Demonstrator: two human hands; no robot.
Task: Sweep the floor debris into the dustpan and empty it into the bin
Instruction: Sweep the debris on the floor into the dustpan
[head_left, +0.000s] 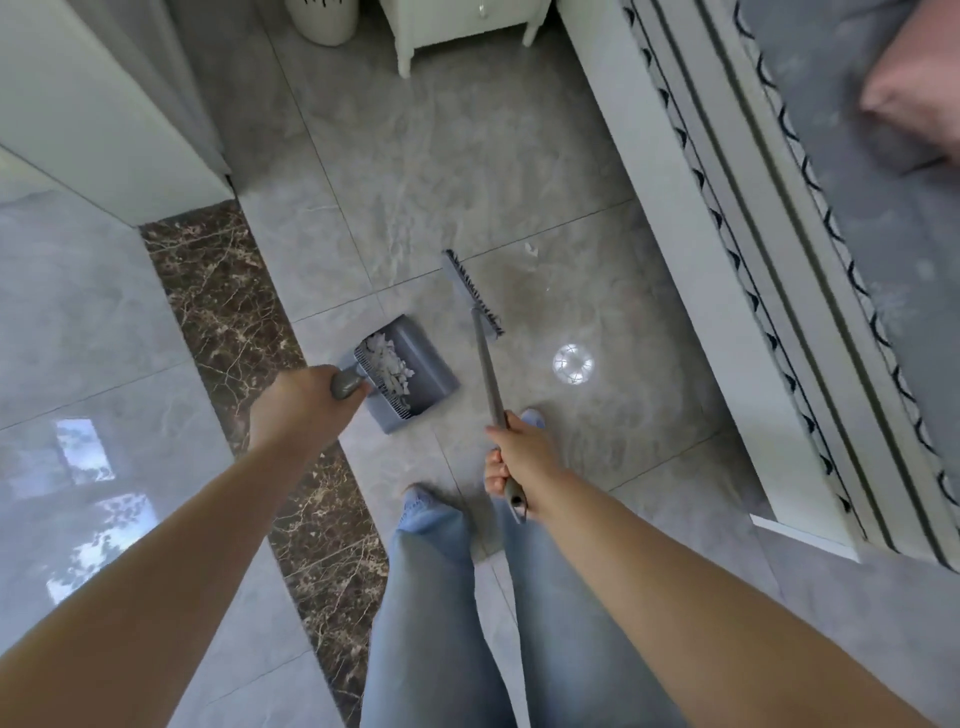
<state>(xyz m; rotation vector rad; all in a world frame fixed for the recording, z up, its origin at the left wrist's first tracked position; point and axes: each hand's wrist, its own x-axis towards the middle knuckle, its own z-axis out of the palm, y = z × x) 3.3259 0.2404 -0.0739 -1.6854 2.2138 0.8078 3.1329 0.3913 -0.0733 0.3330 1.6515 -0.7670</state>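
The right hand (511, 457) has its fingers curled round the broom (485, 358) handle. Left of the broom, the left hand (304, 397) grips the dustpan (410, 369) handle; white debris (388, 364) lies inside the pan. Beyond the broom head, one white scrap (531, 250) sits on the floor (415, 166).

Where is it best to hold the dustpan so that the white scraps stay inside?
Grip the dustpan by its grey handle, from the rear as the left hand does: the handle sticks out behind the raised back wall where the scraps lie.
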